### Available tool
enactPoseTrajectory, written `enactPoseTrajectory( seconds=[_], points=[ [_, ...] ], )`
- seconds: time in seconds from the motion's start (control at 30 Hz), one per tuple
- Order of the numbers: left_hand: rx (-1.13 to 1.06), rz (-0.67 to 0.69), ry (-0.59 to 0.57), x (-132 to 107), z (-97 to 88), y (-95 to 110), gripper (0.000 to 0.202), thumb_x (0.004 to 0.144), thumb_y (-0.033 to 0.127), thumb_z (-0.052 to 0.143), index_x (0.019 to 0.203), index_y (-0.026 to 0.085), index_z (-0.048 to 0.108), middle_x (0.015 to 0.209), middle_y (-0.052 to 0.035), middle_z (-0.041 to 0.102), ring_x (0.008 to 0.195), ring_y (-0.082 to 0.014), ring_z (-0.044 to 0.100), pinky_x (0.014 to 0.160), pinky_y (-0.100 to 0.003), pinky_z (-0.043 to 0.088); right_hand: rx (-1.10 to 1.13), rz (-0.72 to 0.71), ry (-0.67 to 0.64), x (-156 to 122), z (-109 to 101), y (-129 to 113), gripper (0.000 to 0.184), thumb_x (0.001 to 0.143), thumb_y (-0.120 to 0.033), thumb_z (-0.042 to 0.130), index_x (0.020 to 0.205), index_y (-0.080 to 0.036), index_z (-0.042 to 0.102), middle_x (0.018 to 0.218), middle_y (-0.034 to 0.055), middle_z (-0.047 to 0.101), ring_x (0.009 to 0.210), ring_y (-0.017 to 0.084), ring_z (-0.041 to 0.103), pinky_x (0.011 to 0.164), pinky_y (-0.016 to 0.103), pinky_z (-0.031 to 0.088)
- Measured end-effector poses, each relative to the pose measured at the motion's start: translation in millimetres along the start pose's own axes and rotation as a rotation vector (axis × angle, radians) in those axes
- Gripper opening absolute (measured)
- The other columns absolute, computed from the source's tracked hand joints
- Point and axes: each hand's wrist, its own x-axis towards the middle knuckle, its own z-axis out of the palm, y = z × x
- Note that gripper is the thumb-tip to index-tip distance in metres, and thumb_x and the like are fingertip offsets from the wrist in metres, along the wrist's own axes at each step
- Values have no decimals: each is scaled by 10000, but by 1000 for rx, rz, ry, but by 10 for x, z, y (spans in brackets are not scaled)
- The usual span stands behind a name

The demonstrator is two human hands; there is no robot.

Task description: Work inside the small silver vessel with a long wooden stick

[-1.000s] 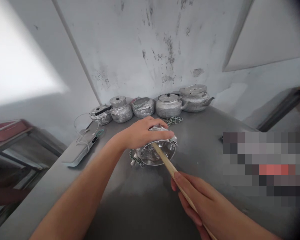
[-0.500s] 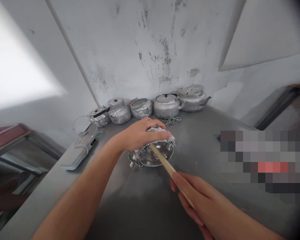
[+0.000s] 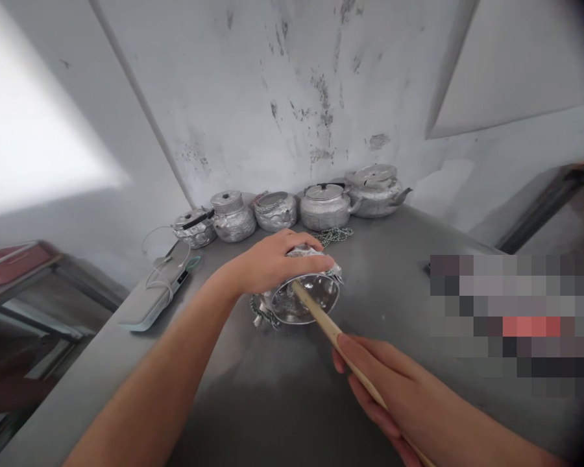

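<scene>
A small dented aluminium kettle (image 3: 267,295) lies tipped on the table with its round mouth facing me. My left hand (image 3: 277,261) is closed over its upper side, thumb stretched along near the rim, and steadies it. A patterned cord (image 3: 272,316) hangs at its left side. Into the mouth runs a pale wooden stick (image 3: 321,316), whose far end is inside and not fully visible. Fingers wrapped round the stick's lower part, my right hand (image 3: 374,376) holds it slantwise from the lower right.
Along the wall stand several dented kettles (image 3: 325,211), with a coiled cord (image 3: 335,235) before them. A grey case (image 3: 150,298) with a white cable lies on the table's (image 3: 253,395) left side. A blurred-out patch (image 3: 516,318) covers the right.
My right hand and the stick have shifted slightly down and right, and more of the stick's lower end shows below the hand. The left hand and kettle stay nearly still.
</scene>
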Motion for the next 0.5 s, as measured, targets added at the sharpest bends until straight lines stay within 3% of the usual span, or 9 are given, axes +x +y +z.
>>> enactPoseTrajectory(
  seconds=[0.27,0.4,0.5],
  points=[
    [14,-5,5,5,11,2,533,925,703,499,1281,327,624,1378,-14,560,1264,-284,491,1041,-363,373,8,12,7,-13,3,1,415,1058,-405,199,901,-216,533,494,-98,408,306,62,318,316,173,319],
    [23,-24,3,4,12,0,571,912,729,478,1296,329,614,1394,-26,541,1257,-294,501,1041,-377,385,10,-24,50,-22,-1,41,370,1052,-450,268,914,-226,528,569,-88,431,377,76,366,357,178,399],
    [18,-12,4,4,12,0,558,915,720,484,1291,330,620,1393,-21,544,1270,-296,490,1045,-374,380,3,-21,29,-22,-2,53,363,1053,-387,251,906,-224,539,563,-84,417,375,81,376,354,175,398]
  ],
)
